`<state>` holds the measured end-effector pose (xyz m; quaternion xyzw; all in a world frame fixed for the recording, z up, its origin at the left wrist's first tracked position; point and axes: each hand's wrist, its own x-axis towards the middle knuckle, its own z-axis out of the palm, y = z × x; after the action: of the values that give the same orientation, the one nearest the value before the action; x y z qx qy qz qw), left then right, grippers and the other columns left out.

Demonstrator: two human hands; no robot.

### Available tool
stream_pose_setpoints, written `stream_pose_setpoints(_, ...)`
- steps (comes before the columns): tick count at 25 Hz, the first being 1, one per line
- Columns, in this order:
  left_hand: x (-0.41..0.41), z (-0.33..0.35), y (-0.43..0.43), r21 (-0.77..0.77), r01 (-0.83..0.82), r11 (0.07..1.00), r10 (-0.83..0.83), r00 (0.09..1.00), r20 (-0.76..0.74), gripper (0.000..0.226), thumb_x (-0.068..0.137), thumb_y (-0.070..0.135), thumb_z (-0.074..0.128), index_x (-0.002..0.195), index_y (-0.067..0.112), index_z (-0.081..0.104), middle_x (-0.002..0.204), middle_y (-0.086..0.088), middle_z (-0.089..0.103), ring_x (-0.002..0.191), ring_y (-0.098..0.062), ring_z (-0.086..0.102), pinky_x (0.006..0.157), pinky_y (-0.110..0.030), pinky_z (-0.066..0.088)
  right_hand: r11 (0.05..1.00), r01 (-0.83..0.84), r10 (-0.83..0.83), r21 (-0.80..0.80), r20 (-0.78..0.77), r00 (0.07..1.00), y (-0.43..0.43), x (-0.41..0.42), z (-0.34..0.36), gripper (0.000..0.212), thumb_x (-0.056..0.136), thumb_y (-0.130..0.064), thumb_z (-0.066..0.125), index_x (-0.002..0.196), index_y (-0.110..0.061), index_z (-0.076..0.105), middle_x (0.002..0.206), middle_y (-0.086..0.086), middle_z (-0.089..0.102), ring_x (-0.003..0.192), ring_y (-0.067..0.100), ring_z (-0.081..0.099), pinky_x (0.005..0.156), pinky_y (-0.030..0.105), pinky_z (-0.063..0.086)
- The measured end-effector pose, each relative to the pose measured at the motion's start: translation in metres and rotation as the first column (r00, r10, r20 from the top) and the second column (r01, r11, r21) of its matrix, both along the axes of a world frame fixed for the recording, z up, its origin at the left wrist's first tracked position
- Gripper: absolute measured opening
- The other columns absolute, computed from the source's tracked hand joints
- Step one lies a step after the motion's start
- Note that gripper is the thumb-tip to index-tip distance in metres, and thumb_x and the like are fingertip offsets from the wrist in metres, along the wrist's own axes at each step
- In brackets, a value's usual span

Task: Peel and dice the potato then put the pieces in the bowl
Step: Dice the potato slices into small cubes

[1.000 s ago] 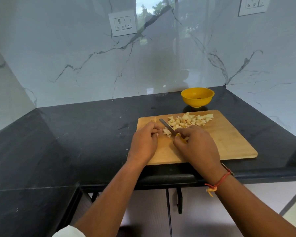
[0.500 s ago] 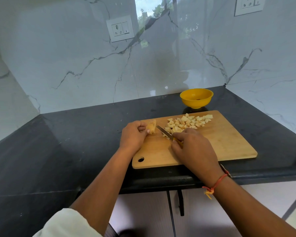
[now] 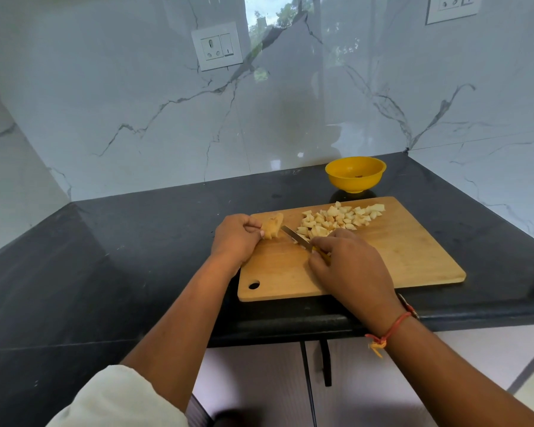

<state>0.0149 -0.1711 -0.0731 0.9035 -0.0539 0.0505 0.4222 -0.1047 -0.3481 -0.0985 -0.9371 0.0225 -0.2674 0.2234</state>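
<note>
On the wooden cutting board (image 3: 407,257) lies a pile of diced potato pieces (image 3: 339,220) toward its far side. My left hand (image 3: 236,238) holds a peeled potato chunk (image 3: 273,226) at the board's far left corner. My right hand (image 3: 349,266) grips a knife (image 3: 295,237) by its yellow handle, the blade pointing left toward the chunk with its tip just short of it. The yellow bowl (image 3: 355,174) stands on the counter behind the board; a small dark speck lies inside it.
The black stone counter (image 3: 136,257) runs into a corner against white marble walls. Wall sockets (image 3: 218,46) sit above. The counter's front edge is just below the board, with cabinet doors (image 3: 259,386) underneath.
My left hand moved left from the diced pile and now holds a separate potato chunk at the board's left corner. My right hand with the knife stayed near the board's middle.
</note>
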Motion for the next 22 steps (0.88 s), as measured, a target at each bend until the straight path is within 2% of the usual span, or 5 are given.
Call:
stream_pose_setpoints(3, -0.003, 0.002, -0.004, 0.117, 0.035, 0.992, -0.043, 0.997, 0.067, 0.023, 0.091, 0.017, 0.069, 0.113, 0.022, 0.068, 0.085, 0.007, 0.067, 0.08, -0.006, 0.063, 0.07, -0.021, 0.05, 1.0, 0.0, 0.0, -0.005, 0.007, 1.0, 0.0, -0.001, 0.0, 0.035, 0.096, -0.04, 0.055, 0.128, -0.031, 0.065, 0.103, -0.01, 0.058, 0.084, 0.005, 0.053, 0.072, 0.019, 0.049)
stream_pose_setpoints(5, -0.006, 0.005, -0.007, 0.208, 0.09, 0.974, -0.117, 0.986, 0.122, 0.035, 0.09, 0.018, 0.069, 0.123, 0.025, 0.063, 0.079, 0.008, 0.064, 0.073, -0.006, 0.061, 0.065, -0.018, 0.045, 1.0, 0.0, 0.0, -0.004, 0.007, 1.0, 0.0, -0.002, 0.001, 0.035, 0.096, -0.04, 0.055, 0.129, -0.031, 0.064, 0.103, -0.01, 0.058, 0.084, 0.005, 0.053, 0.071, 0.018, 0.048)
stream_pose_setpoints(9, -0.004, 0.008, -0.007, 0.334, 0.166, 0.928, -0.224, 0.964, 0.145, 0.047, 0.091, 0.023, 0.068, 0.136, 0.031, 0.058, 0.076, 0.011, 0.061, 0.07, -0.006, 0.058, 0.063, -0.014, 0.04, 1.0, -0.002, 0.002, -0.008, 0.002, 1.0, 0.001, -0.002, 0.001, 0.035, 0.096, -0.04, 0.055, 0.129, -0.031, 0.064, 0.102, -0.011, 0.057, 0.084, 0.005, 0.053, 0.072, 0.02, 0.05)
stream_pose_setpoints(16, -0.005, 0.005, -0.008, 0.306, 0.157, 0.939, -0.23, 0.948, 0.219, 0.039, 0.089, 0.022, 0.071, 0.127, 0.027, 0.064, 0.074, 0.009, 0.061, 0.066, -0.006, 0.056, 0.063, -0.014, 0.038, 1.0, 0.004, -0.004, -0.011, 0.009, 1.0, 0.001, -0.002, 0.001, 0.033, 0.096, -0.04, 0.055, 0.125, -0.031, 0.066, 0.099, -0.011, 0.057, 0.082, 0.005, 0.053, 0.07, 0.019, 0.05)
stream_pose_setpoints(22, -0.006, 0.0, -0.012, 0.291, 0.136, 0.947, -0.221, 0.934, 0.282, 0.036, 0.091, 0.022, 0.068, 0.126, 0.024, 0.065, 0.075, 0.013, 0.056, 0.068, -0.004, 0.054, 0.076, -0.02, 0.044, 1.0, 0.006, -0.006, 0.004, 0.002, 1.0, 0.001, -0.002, 0.002, 0.033, 0.096, -0.04, 0.055, 0.126, -0.032, 0.065, 0.099, -0.011, 0.056, 0.081, 0.005, 0.053, 0.072, 0.021, 0.051)
